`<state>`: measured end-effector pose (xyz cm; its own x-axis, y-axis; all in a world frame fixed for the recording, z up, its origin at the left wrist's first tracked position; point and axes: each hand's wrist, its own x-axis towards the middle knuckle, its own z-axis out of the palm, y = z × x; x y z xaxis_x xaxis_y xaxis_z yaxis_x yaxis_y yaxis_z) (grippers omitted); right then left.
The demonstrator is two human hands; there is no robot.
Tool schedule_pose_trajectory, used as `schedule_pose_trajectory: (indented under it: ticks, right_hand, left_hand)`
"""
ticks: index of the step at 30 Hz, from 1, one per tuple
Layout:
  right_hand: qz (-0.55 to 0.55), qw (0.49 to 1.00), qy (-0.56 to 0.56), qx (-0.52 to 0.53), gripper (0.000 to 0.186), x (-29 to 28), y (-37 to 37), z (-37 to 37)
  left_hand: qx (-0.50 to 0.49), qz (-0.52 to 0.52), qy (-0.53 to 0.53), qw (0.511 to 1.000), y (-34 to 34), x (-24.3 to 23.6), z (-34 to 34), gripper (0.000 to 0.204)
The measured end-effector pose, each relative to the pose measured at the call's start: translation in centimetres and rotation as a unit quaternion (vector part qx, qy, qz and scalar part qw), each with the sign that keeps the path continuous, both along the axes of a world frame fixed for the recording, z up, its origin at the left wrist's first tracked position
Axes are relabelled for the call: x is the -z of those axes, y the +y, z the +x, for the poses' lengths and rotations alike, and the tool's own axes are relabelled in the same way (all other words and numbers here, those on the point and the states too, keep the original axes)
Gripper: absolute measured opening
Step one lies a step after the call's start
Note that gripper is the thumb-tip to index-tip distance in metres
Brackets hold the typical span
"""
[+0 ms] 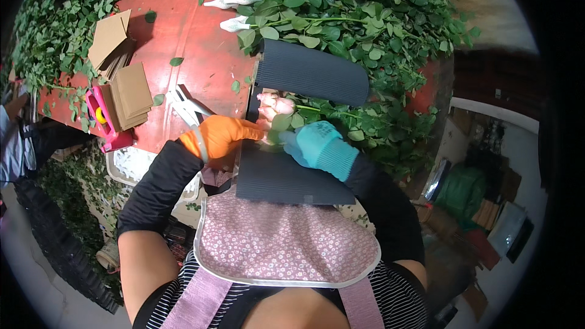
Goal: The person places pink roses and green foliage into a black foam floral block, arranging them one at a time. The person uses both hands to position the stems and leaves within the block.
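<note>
My left hand [220, 136], in an orange glove, and my right hand [317, 144], in a teal glove, meet at a small bunch of pale pink rose heads [272, 107]. Both pinch the bunch near its green leaves, just below the blooms. The roses lie on a dark grey corrugated sheet [311, 72] whose near end [286, 180] reaches my pink floral apron [286, 240]. Green rose stems [341, 113] run off to the right from the bunch. Fingertips are partly hidden by the leaves.
The red table [195, 55] carries stacks of brown cardboard pieces [131, 94], a pink tape dispenser [100, 116], metal shears [189, 106], wrapped white rose heads [234, 0] and heaps of leafy stems [365, 18]. Another person's arm [9, 134] shows at far left.
</note>
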<state>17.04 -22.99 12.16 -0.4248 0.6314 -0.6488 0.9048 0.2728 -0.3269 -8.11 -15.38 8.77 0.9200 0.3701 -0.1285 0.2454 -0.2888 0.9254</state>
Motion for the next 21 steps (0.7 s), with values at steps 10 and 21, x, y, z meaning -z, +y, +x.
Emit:
schedule_pose_trajectory:
  ticks: [10, 21]
  right_hand:
    - [0.061, 0.996, -0.010, 0.056, 0.042, 3.3, -0.7, 1.0]
    - [0.034, 0.992, -0.097, -0.076, 0.020, 5.2, 0.2, 0.1]
  left_hand:
    - [0.030, -0.132, 0.024, 0.991, -2.0, 3.1, 1.1, 0.037]
    - [0.007, -0.146, -0.090, 0.985, -3.0, 7.0, 0.2, 0.029]
